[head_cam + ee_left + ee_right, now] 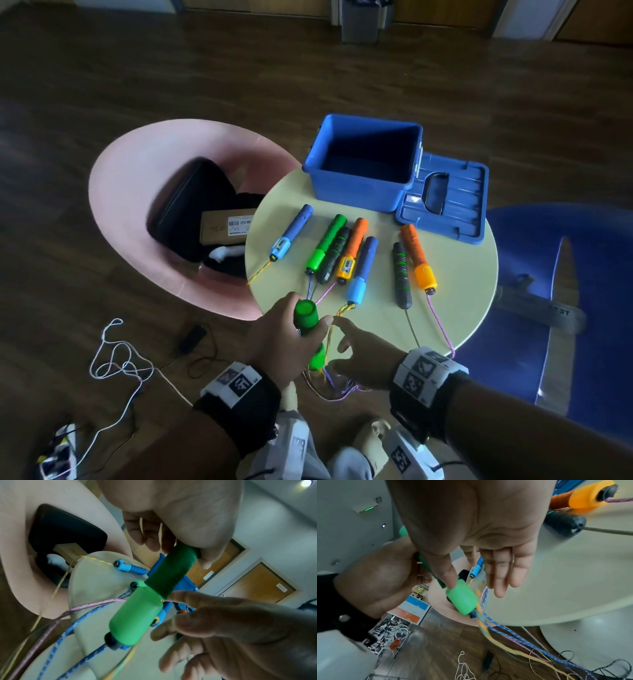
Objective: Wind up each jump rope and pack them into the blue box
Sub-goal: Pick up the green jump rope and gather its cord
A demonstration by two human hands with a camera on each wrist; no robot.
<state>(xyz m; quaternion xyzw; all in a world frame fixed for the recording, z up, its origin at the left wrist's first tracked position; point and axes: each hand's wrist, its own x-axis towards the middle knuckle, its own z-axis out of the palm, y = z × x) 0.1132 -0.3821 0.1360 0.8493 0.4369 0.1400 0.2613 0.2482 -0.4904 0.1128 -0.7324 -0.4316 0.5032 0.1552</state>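
My left hand (282, 337) grips a green jump-rope handle (306, 318) upright just off the table's near edge; its pale green cap (137, 620) points down, with a blue speckled rope (501, 628) running from it. My right hand (363, 353) is beside it with straight fingers (500, 574), thumb touching the cap (462, 600). The blue box (356, 193) stands open and looks empty at the table's back. Several more handles lie in front of it: blue (291, 231), green (327, 243), orange (352, 248), grey (401, 274), orange (418, 257).
The box's lid (445, 209) lies right of it on the round pale table (459, 298). Ropes hang tangled off the near edge to the floor. A pink chair (116, 192) with a black case (185, 205) stands left, a blue chair (589, 291) right. White cable (116, 363) lies on the floor.
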